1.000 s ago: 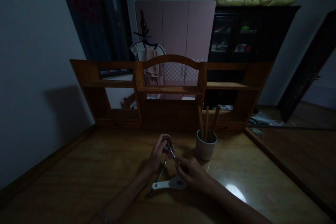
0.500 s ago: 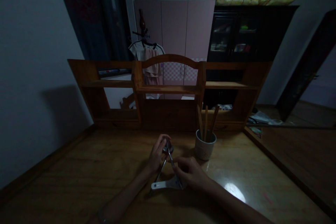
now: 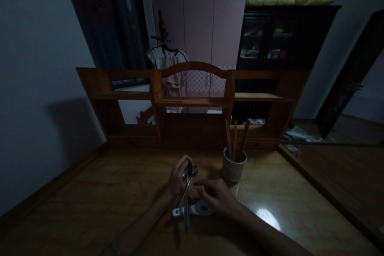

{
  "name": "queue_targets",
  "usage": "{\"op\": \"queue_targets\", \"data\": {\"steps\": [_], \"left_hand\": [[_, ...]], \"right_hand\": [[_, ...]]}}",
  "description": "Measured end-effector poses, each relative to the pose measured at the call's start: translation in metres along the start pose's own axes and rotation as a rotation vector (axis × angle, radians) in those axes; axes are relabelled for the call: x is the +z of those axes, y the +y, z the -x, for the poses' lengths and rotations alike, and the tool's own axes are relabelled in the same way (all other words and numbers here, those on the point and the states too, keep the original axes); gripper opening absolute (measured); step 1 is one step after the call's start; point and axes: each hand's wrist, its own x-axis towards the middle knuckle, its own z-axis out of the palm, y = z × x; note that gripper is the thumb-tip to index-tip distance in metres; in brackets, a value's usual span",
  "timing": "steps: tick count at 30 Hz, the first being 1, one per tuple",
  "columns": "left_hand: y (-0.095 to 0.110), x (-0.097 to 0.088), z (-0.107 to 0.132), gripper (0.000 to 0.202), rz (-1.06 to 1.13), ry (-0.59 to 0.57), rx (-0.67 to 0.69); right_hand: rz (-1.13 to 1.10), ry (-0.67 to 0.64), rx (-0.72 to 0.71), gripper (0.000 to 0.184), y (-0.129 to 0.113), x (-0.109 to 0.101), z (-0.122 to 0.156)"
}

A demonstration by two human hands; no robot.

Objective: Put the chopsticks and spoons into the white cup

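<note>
- With our left hand (image 3: 178, 176) we grip a metal spoon (image 3: 187, 208) by its bowl, the handle pointing toward us.
- Our right hand (image 3: 216, 197) is free, index finger extended, near that handle.
- Behind it we see a second spoon (image 3: 195, 170) and a white spoon (image 3: 202, 208).
- To our right, a cup (image 3: 234, 170) holds wooden sticks (image 3: 235, 138).

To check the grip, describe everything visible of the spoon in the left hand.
The spoon looks metallic, with a rounded bowl and long handle widening toward its end. The left hand holds it at the bowl; the handle points down the picture, crossing over the white spoon. Whether those touch is unclear.
</note>
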Motion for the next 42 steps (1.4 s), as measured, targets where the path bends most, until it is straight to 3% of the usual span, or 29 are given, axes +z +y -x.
{"op": "queue_targets", "data": {"steps": [12,30,42], "left_hand": [[0.003,0.001,-0.001,0.023,-0.022,-0.022,0.019],[0.006,0.002,0.001,0.024,-0.030,-0.040,0.034],[0.007,0.005,0.002,0.027,-0.031,-0.114,0.009]], "right_hand": [[0.163,0.039,-0.065,0.027,0.007,0.004,0.001],[0.176,0.040,-0.082,0.027,0.002,0.002,0.001],[0.181,0.035,-0.052,0.030,-0.004,-0.002,0.001]]}}
